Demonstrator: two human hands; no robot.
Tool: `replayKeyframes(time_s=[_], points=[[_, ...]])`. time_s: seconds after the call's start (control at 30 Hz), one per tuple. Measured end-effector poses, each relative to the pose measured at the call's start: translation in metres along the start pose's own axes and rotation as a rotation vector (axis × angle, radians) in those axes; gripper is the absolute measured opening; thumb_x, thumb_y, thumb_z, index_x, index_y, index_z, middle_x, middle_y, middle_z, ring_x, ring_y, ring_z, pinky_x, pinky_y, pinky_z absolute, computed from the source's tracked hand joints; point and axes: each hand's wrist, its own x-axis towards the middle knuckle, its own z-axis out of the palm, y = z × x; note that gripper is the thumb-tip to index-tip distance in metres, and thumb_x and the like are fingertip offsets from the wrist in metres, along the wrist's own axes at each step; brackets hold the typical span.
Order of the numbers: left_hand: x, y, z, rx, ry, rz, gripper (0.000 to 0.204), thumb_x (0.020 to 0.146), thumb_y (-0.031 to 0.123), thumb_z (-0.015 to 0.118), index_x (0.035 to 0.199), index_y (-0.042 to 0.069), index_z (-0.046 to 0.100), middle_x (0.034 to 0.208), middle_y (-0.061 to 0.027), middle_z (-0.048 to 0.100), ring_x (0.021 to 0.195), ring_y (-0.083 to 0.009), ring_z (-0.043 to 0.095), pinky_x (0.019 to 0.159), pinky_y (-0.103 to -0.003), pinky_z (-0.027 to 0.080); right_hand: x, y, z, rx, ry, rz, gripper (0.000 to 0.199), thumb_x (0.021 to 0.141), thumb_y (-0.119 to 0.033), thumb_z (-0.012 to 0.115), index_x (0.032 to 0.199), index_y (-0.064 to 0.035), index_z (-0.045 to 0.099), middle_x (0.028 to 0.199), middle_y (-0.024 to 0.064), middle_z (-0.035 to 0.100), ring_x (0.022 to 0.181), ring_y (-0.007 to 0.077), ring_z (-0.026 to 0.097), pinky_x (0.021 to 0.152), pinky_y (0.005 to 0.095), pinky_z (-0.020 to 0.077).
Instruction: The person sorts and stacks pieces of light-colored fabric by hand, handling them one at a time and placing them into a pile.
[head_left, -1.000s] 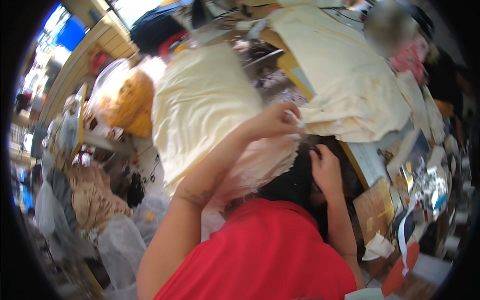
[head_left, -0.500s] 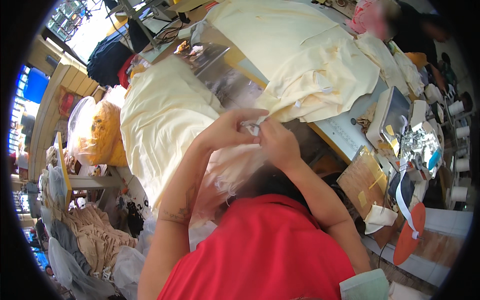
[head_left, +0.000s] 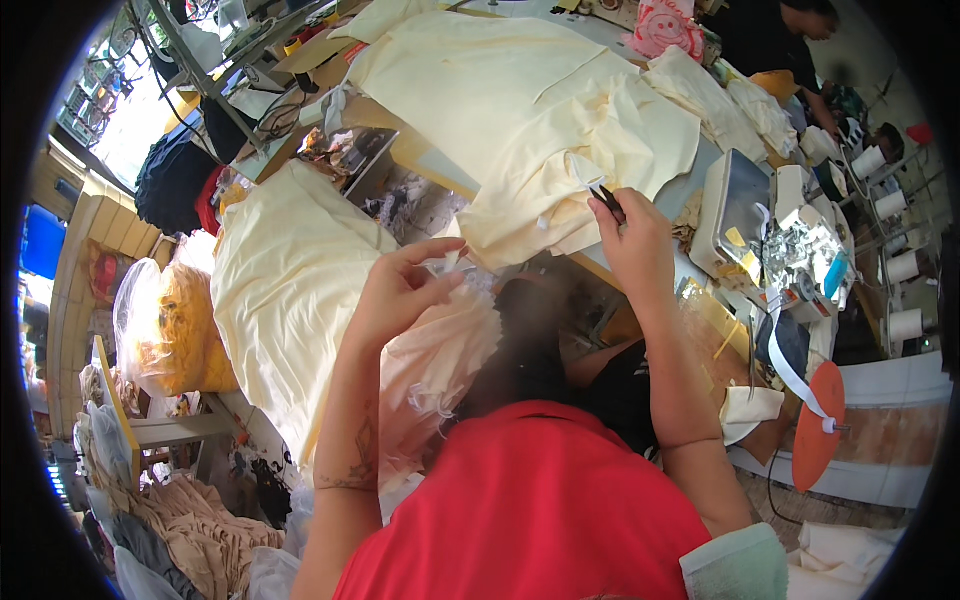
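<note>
My left hand is closed, with thumb and forefinger around a small crumpled white strip. It is over the gathered end of a cream cloth pile hanging by my lap. My right hand grips small black thread snips, mostly hidden by the fingers, their dark end pointing up and left. The snips are above a rumpled cream cloth piece spread over the table, near a small white tag-like bit on it. Pale frayed edges hang below my left hand.
A sewing machine with a white band running to an orange disc stands at right, beside thread cones. At left are a plastic bag of yellow cloth and tan garments. Another person works at the far right.
My hands have parted. The right has moved right and up and now shows black snips; the left has shifted left with the white strip. The whole view has shifted slightly.
</note>
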Motion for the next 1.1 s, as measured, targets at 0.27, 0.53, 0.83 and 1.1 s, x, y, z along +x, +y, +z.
replayKeyframes(time_s=[0.27,0.53,0.83,1.1], points=[[-0.039,0.058,-0.079,0.109,0.597,0.35,0.022,0.096,0.007,0.065,0.117,0.002,0.07,0.092,-0.0034,0.073,0.084,-0.0074,0.066,0.07,-0.021,0.048,0.068,0.019,-0.022,0.111,-0.025,0.081,0.02,0.088,-0.018,0.07,0.096,0.0008,0.067,0.091,0.0195,0.068,0.088,0.0369,0.066,0.079,0.0419,0.0517],[-0.088,0.126,-0.124,0.217,0.807,0.621,0.017,0.098,0.01,0.065,0.111,-0.002,0.068,0.092,-0.0047,0.07,0.081,-0.0086,0.062,0.073,-0.023,0.048,0.081,-0.039,-0.058,0.4,-0.212,-0.154,0.034,0.084,-0.023,0.081,0.108,-0.0057,0.064,0.094,0.0031,0.065,0.083,0.0122,0.059,0.071,0.0283,0.0492],[-0.103,0.166,-0.116,0.046,0.698,0.741,0.016,0.101,0.01,0.059,0.112,-0.001,0.062,0.092,-0.0075,0.067,0.078,-0.0125,0.063,0.067,-0.025,0.049,0.025,-0.132,0.044,0.542,-0.538,-0.327,0.071,0.068,-0.038,0.089,0.121,-0.0019,0.062,0.107,0.0152,0.065,0.098,0.0277,0.065,0.087,0.0375,0.0524],[-0.058,0.22,-0.155,0.103,0.627,0.878,0.025,0.105,0.016,0.052,0.121,-0.001,0.059,0.111,-0.0073,0.064,0.103,-0.0148,0.061,0.093,-0.03,0.048,0.044,-0.15,0.056,0.864,-0.543,-0.19,0.024,0.081,-0.02,0.075,0.097,-0.0031,0.069,0.083,0.0074,0.069,0.079,0.0175,0.067,0.074,0.0327,0.053]])
